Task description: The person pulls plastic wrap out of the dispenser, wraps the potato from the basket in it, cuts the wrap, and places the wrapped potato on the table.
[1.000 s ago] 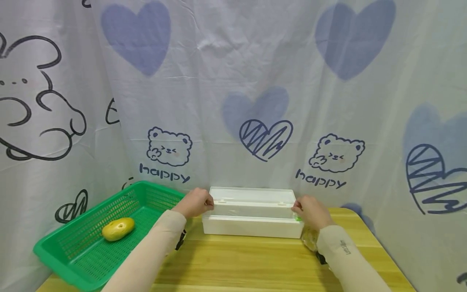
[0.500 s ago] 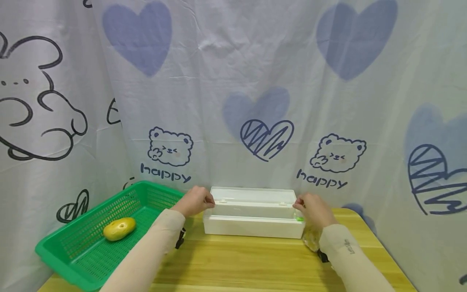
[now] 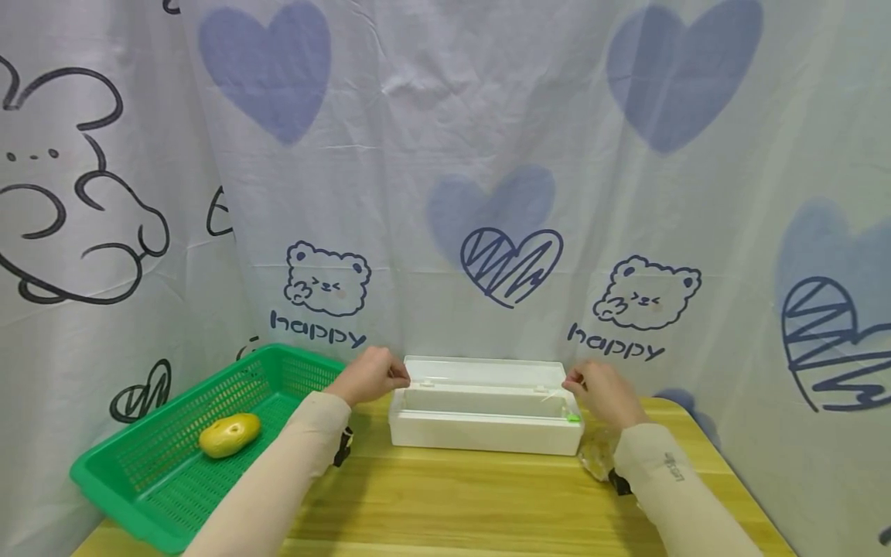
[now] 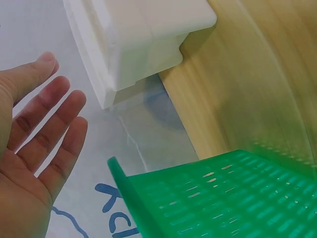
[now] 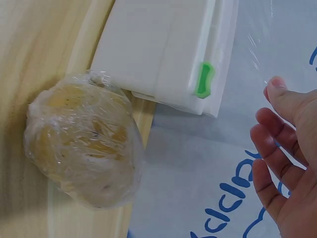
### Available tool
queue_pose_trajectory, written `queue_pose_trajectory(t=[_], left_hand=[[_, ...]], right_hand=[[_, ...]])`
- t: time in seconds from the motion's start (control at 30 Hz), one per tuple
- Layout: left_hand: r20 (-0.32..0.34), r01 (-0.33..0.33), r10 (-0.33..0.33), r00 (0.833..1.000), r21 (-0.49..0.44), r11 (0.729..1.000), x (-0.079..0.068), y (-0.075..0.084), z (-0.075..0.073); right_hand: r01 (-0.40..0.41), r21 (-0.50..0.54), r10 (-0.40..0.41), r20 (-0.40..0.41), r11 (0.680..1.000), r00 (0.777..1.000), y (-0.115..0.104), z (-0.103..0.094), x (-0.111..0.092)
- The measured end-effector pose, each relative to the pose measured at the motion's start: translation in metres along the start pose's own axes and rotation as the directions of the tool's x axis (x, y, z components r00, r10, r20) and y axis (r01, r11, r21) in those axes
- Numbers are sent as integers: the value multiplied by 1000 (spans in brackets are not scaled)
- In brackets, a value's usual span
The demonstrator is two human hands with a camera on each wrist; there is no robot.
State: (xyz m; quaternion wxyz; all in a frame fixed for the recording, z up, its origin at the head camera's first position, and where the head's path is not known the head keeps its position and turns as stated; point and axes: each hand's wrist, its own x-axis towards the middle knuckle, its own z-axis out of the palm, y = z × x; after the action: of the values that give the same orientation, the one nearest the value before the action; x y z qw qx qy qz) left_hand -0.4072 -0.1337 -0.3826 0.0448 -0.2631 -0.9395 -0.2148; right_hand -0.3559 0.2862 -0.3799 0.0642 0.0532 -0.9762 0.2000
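A long white cling film dispenser stands at the back of the table with its lid raised. A green slide cutter sits at its right end. My left hand is at the dispenser's upper left corner, thumb and forefinger pinched together. At the upper right corner my right hand pinches likewise. Clear cling film shows as faint glints running towards the right fingertips; most of it is too transparent to see. Below the right hand lies a yellowish, potato-like lump wrapped in film.
A green perforated basket stands on the left, holding a yellow oval, potato-like item. The wooden table reaches back to a white printed curtain close behind the dispenser.
Both hands have risen slightly, from beside the dispenser's opening to its upper corners. More of the inside shows now. Basket, wrapped lump and dispenser stay where they were.
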Motion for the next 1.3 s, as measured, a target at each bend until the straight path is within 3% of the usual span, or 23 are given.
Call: queue_pose_trajectory(t=[0.43,0.83,1.03,1.3], left_hand=[[-26,49,-48,999,19,999,-2,8,-18],[-19,35,-35,999,10,999,-2,19,-39],[-15,7,-7,1000,-9,1000,-2,22,-49],[-14,16,-17,1000,-68,998,-2,25,-63]], right_hand=[[68,19,-67,-60,997,996,-4,-17,-1],[154,-60,-161,-117,986,980,-5,-37,-3],[158,-45,-162,-95,986,982,-8,-47,-5],[182,-28,-184,-141,983,973,-13,-58,-8]])
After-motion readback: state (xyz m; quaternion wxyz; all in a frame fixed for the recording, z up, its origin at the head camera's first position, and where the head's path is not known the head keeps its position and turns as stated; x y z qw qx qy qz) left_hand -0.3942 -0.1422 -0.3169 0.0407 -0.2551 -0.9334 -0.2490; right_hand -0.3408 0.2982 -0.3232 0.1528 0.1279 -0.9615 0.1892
